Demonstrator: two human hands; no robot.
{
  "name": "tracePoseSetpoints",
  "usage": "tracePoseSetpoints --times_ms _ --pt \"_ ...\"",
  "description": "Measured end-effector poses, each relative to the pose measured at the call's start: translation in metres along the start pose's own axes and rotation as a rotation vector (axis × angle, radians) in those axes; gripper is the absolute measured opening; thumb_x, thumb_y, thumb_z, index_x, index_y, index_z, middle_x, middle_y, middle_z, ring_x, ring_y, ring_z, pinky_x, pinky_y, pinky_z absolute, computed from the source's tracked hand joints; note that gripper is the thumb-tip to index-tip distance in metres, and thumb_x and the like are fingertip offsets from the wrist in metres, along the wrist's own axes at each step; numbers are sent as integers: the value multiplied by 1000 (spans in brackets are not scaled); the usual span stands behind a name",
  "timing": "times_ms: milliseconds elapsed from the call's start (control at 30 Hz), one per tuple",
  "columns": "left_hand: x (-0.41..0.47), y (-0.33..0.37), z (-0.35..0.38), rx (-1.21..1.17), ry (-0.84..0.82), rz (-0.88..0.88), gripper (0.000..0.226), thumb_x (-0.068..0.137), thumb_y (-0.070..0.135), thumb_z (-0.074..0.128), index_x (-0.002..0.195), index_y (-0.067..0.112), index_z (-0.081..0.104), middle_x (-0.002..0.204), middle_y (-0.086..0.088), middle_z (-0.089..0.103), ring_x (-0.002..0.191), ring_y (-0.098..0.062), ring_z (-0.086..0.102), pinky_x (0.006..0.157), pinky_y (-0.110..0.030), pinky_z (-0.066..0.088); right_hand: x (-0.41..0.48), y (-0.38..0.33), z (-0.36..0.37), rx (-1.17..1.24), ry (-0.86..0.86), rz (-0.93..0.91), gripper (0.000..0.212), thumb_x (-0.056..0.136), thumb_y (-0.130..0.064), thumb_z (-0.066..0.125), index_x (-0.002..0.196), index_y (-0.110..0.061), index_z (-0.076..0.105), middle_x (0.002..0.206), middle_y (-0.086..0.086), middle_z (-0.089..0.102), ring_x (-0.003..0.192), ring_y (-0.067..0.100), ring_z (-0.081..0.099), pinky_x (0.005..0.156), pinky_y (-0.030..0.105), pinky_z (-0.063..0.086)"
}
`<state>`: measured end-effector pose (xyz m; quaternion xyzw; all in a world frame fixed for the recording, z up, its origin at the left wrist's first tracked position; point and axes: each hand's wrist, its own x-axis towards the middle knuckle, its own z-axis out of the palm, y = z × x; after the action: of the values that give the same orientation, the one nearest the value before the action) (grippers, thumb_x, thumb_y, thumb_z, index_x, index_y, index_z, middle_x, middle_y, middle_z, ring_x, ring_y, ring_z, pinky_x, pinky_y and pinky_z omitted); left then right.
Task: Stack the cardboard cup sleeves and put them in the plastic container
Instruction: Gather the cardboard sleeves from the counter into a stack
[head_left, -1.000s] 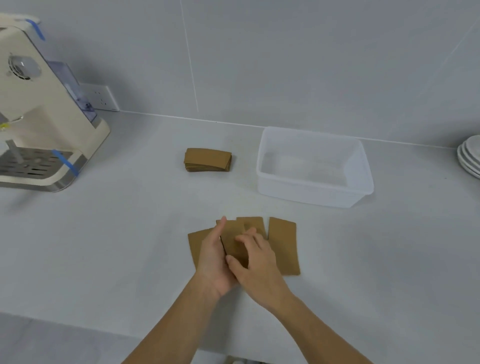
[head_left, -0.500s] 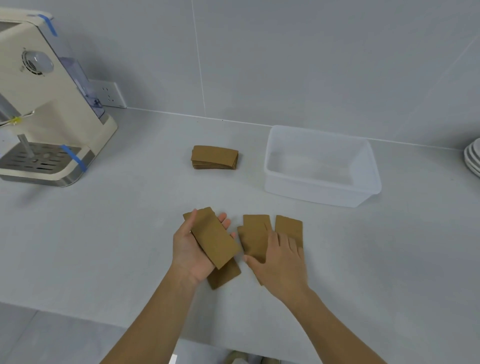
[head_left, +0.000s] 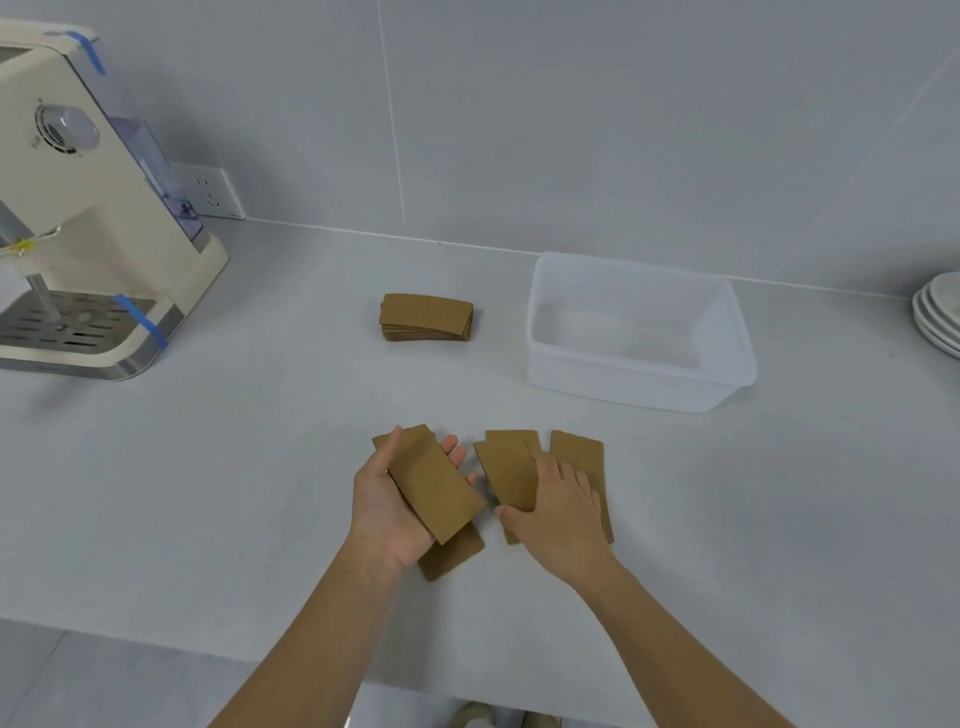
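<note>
My left hand (head_left: 382, 506) is palm up and holds a flat brown cardboard sleeve (head_left: 434, 480) just above the counter. Another sleeve (head_left: 452, 556) lies under it on the counter. My right hand (head_left: 558, 512) rests flat on several loose sleeves (head_left: 506, 467) spread side by side, with one more sleeve (head_left: 579, 452) at their right. A neat stack of sleeves (head_left: 426, 318) sits farther back. The clear plastic container (head_left: 641, 387) stands empty at the back right.
A cream coffee machine (head_left: 78, 218) with blue tape stands at the far left. White plates (head_left: 940, 317) are stacked at the right edge. A wall socket (head_left: 210, 192) is behind the machine. The counter's front edge runs just below my forearms.
One second ago both hands were together over the loose sleeves. My left hand has since lifted one sleeve to the left, and my right hand has moved right onto the others.
</note>
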<state>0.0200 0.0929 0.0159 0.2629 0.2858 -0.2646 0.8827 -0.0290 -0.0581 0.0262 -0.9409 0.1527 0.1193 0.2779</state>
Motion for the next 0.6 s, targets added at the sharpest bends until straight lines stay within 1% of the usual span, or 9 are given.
tracePoseSetpoints --times_ms 67,233,300,367,467,600 --pt "0 1 1 15 4 -6 50 80 41 61 118 9 61 119 -16 66 106 -30 63 81 -49 52 3 -6 -9 106 -4 25 72 81 -41 60 141 -20 26 138 3 41 129 23 32 107 37 25" --pt "-1 2 2 28 -7 -21 53 79 44 62 120 11 60 115 -16 67 103 -29 65 74 -45 55 8 -29 -25 238 3 5 72 79 -42 61 139 -23 28 141 2 38 131 23 31 110 42 27" --pt "-2 3 3 49 -24 -16 49 80 45 60 115 12 62 107 -14 70 95 -29 67 74 -43 56 7 -39 -24 259 7 -30 69 80 -43 60 139 -23 29 141 2 38 131 23 33 111 43 28" --pt "-3 3 3 81 -51 -8 45 82 47 57 109 13 63 97 -13 71 84 -29 69 70 -40 57 7 -47 -20 268 0 -67 67 82 -40 59 139 -23 29 141 2 38 131 22 33 111 45 28" --pt "-4 5 1 106 -86 0 51 84 50 52 114 11 64 105 -13 70 91 -31 68 73 -40 55 4 -58 -8 280 -13 -119 66 82 -39 59 139 -22 30 140 2 38 130 21 33 110 44 30" --pt "-4 6 -4 92 -92 12 48 84 49 53 112 12 66 100 -10 71 91 -28 68 80 -40 52 0 -68 12 239 -41 -153 66 81 -39 60 138 -22 31 138 1 40 128 20 34 110 41 29"
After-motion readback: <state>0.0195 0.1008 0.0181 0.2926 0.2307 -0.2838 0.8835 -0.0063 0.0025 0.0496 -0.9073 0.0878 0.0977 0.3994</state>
